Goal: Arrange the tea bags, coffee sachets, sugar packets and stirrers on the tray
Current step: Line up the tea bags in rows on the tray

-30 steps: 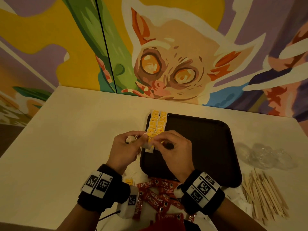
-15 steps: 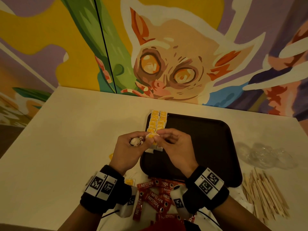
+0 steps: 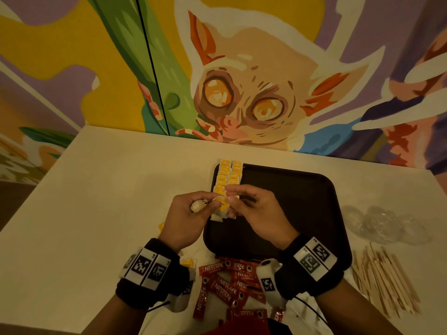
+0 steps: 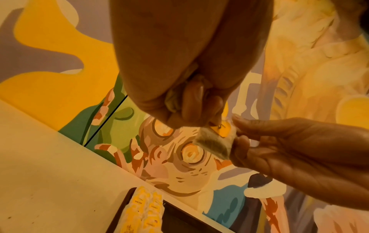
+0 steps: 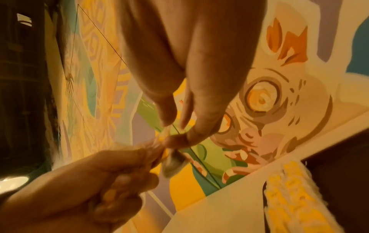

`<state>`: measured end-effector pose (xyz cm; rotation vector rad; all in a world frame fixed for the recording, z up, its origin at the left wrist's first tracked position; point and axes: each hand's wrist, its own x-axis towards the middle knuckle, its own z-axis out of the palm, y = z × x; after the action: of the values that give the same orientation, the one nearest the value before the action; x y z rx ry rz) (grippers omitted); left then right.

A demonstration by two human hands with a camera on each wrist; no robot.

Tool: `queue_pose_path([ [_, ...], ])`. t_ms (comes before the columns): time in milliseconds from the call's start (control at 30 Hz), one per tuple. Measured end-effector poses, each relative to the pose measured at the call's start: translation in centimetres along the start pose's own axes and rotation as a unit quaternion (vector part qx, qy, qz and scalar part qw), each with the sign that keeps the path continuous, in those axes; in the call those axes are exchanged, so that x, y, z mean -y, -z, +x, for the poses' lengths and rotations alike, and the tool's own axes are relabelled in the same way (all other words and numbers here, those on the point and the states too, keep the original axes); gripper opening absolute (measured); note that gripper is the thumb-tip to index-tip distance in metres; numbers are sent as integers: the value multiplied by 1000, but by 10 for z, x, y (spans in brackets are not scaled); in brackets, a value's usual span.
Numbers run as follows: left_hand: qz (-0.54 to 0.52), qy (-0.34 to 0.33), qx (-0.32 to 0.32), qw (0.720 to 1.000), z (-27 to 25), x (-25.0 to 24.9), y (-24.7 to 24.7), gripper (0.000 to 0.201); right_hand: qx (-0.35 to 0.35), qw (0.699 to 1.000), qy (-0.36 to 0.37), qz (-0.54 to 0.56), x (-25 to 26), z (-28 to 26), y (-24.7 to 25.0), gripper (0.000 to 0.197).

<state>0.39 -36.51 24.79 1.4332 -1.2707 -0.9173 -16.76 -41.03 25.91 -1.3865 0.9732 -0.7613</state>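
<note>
A black tray [image 3: 302,213] lies on the white table. Tea bags with yellow tags [image 3: 227,175] sit in two rows along its left edge, also seen as tea bag rows [image 4: 143,211] and tea bag rows [image 5: 295,197]. Above the rows' near end, my left hand [image 3: 210,204] and right hand [image 3: 228,193] pinch one tea bag [image 3: 223,205] between them. In the left wrist view the left hand [image 4: 199,116] holds its yellow tag and the right hand's fingers [image 4: 237,126] pinch the tea bag [image 4: 215,141]. A crumpled white bundle [image 3: 197,205] sits in my left fist.
Red Nescafe coffee sachets [image 3: 225,284] lie in a heap at the table's near edge between my wrists. Wooden stirrers [image 3: 384,281] are piled to the right of the tray, with crumpled clear plastic [image 3: 387,223] behind them. Loose tea bags [image 3: 187,263] lie by my left wrist.
Both hands stay over the tray's left edge working the same tea bag. The right hand's fingertips have shifted slightly farther along the row, and the white bundle shows more in my left fist.
</note>
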Motion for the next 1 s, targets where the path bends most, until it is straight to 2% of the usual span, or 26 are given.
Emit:
queue_pose_path([
  [67, 7, 5, 5, 1000, 0, 1, 1, 12, 26, 999, 4, -21, 1, 2, 6, 19],
  [167, 21, 2, 7, 1000, 1, 2, 1, 12, 24, 997, 5, -78, 1, 2, 11, 14],
  [300, 57, -19, -7, 998, 2, 7, 0, 12, 29, 977, 20, -211, 7, 1, 14, 11],
  [433, 95, -41, -19, 994, 2, 13, 1, 12, 26, 948, 70, -311, 16, 1, 17, 11],
  [533, 111, -59, 3, 992, 1, 11, 2, 12, 36, 928, 133, -346, 23, 2, 16, 9],
  [667, 81, -76, 40, 993, -3, 0, 2, 9, 16, 937, 175, -302, 22, 8, 14, 7],
  [767, 38, -78, 42, 995, -4, -10, 4, 8, 3, 970, 125, -210, 15, 13, 12, 14],
  [867, 4, -82, 1, 997, -3, -16, 6, 6, 9, 990, 75, -119, 5, 15, 10, 21],
  [1000, -16, -78, -75, 994, -1, -13, 6, 8, 0, 996, 60, -66, -3, 11, 3, 17],
])
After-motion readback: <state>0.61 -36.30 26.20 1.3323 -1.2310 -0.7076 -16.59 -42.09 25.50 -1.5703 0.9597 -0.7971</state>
